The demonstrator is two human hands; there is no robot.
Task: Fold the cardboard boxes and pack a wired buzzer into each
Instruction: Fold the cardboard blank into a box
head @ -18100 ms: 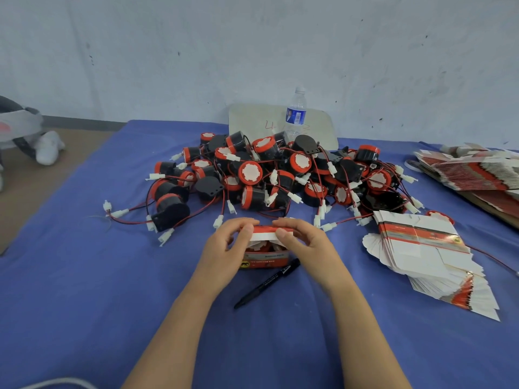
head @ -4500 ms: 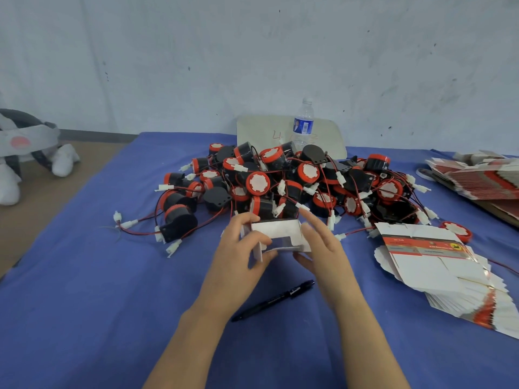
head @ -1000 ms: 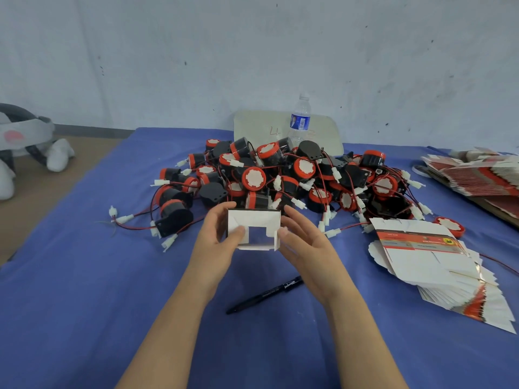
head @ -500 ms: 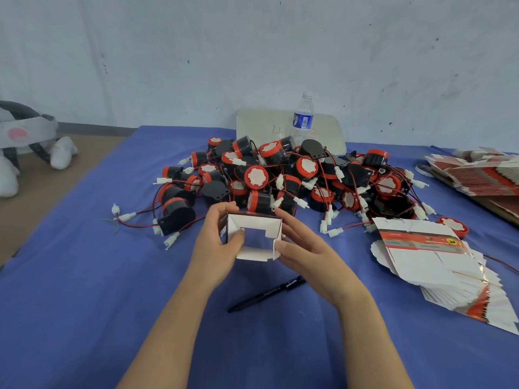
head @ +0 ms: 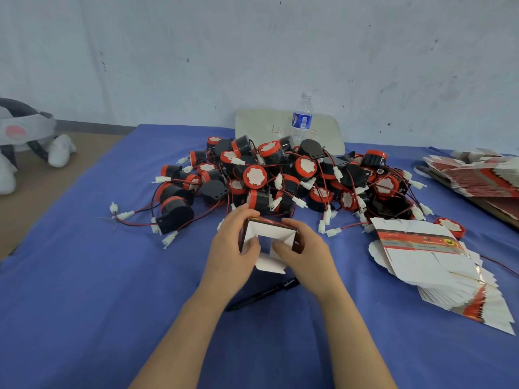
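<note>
Hidden: box sides, covered by both hands.
Box: lay between them; buzzers at 12 o'clock.
Left hand: gripped box.
Right hand: gripped box.

Soft, even, cool light comes from above and leaves the wall flat and bluish. Shadows are faint, with blurred edges. A dim patch lies on the blue tablecloth beneath the left hand, the right hand and the cardboard box they grip, and the inside of the box is greyer than its flaps. A foil strip on the stack of flat cartons glints weakly. Detail is smeary throughout: print on the cartons and on the water bottle label is unreadable. The wide lens bows the table edges and stretches the stuffed toy at the left border.
</note>
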